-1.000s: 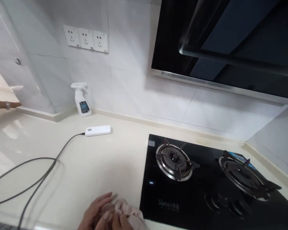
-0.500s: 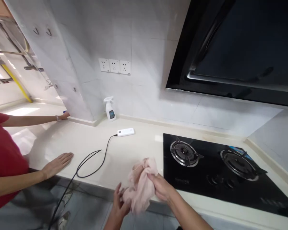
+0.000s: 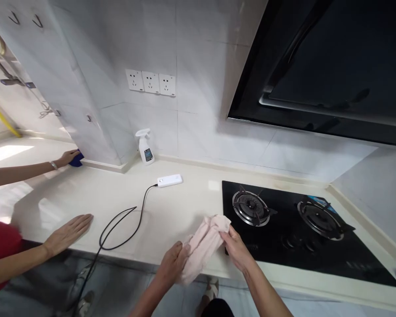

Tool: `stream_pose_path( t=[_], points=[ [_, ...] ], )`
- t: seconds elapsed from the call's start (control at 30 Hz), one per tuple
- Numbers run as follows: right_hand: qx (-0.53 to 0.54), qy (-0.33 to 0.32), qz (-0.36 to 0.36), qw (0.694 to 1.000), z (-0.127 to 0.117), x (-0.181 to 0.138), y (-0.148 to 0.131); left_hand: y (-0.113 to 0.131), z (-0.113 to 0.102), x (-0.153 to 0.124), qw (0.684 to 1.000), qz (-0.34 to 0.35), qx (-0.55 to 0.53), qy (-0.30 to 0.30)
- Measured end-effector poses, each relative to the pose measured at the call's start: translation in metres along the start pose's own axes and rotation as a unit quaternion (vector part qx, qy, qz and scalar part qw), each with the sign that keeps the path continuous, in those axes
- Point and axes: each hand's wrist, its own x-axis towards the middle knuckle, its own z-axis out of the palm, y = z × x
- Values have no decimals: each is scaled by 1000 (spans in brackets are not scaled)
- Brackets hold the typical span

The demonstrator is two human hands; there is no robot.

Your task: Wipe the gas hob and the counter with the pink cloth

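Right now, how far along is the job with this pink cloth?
Little looks finished, though the black glass hob looks glossy. In hand: the pink cloth, gripped by the left hand and right hand at the counter edge. Left: the white spray bottle stands by the wall, no hand on it.

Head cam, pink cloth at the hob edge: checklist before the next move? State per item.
1. Pink cloth held by left hand and right hand: ok.
2. Right-hand fingers off the hob glass: cannot tell.
3. No flame at the left burner or right burner: ok.
4. Black cable apart from the hands, but trailing over the front edge of the counter: not ok.
5. Co-worker's hand flat on the counter, apart from the cloth: ok.
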Motion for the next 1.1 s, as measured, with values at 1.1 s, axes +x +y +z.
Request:
stream_pose_path(
  t=[1.1],
  points=[
    [-474, 96, 152, 862, 13, 24, 88, -37, 32, 116, 958, 14, 196, -209]
  ],
)
